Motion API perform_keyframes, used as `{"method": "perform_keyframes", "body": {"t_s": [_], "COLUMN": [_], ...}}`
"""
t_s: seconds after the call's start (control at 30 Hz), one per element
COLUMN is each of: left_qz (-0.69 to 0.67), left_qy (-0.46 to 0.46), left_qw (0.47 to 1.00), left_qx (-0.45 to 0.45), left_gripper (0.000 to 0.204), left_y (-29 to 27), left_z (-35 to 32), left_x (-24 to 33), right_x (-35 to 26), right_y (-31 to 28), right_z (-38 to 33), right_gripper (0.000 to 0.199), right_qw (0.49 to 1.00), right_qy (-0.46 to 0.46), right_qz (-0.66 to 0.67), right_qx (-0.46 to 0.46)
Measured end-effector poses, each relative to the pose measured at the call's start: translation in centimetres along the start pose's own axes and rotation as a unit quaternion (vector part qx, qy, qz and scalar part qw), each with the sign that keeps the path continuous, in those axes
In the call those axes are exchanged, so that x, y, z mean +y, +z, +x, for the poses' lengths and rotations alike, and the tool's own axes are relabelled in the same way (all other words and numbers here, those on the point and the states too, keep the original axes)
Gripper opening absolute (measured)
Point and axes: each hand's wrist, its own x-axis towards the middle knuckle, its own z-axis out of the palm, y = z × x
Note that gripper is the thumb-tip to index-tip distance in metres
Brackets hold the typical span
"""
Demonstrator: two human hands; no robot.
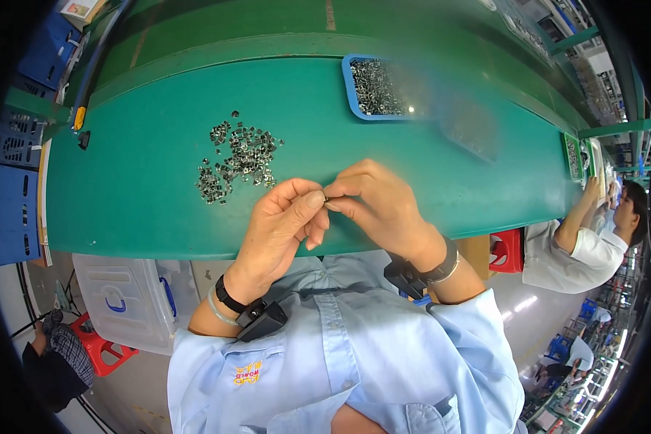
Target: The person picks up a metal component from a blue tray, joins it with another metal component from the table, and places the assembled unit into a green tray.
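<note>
My left hand (286,220) and my right hand (378,201) meet above the near part of the green table, fingertips touching. Between them they pinch a tiny dark metal part (326,200), mostly hidden by the fingers. Thumb and forefinger are closed on both hands. Beyond my left hand lies a loose heap of small shiny metal parts (249,154), spread over the tabletop. A blue tray (351,90) filled with many similar small parts stands farther off, right of the middle; its right side is blurred.
The green table (145,108) curves round in front of me. A clear plastic bin (119,300) stands below its near left edge, beside a red stool (103,347). Blue crates (13,217) are stacked at the left. Another person (575,249) works at the right end, near a green tray (573,155).
</note>
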Motion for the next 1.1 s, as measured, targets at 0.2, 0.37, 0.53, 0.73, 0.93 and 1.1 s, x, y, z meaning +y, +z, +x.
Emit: {"method": "perform_keyframes", "body": {"t_s": [0.2,0.37,0.53,0.73,0.93,1.1], "left_qz": [-0.021,-0.02,-0.017,-0.084,0.022,0.065], "left_qy": [0.011,0.018,0.024,0.048,0.027,0.049], "left_qw": [1.0,1.0,1.0,0.993,0.999,0.996], "left_qx": [-0.009,-0.009,-0.011,-0.062,0.003,0.031], "left_gripper": [0.018,0.018,0.017,0.016,0.015,0.015], "left_y": [0.5,0.7,0.5,0.4,0.6,1.2], "left_z": [-0.3,-0.6,-0.8,-0.8,-0.9,-1.3], "left_x": [0.0,0.0,-0.4,-1.5,-0.9,-0.2], "right_x": [-0.3,-0.5,-0.9,-2.0,-1.5,-1.2], "right_y": [0.1,0.2,0.4,1.0,0.5,0.3], "right_z": [-0.5,-0.8,-1.1,-1.9,-2.0,-1.8], "right_gripper": [0.018,0.02,0.022,0.019,0.02,0.019], "right_qw": [1.0,1.0,0.999,0.994,0.998,0.997], "right_qy": [0.009,0.0,-0.009,0.061,0.032,-0.024], "right_qz": [0.001,0.003,0.008,0.066,-0.037,-0.059], "right_qx": [0.016,0.025,0.032,0.054,0.028,0.035]}}
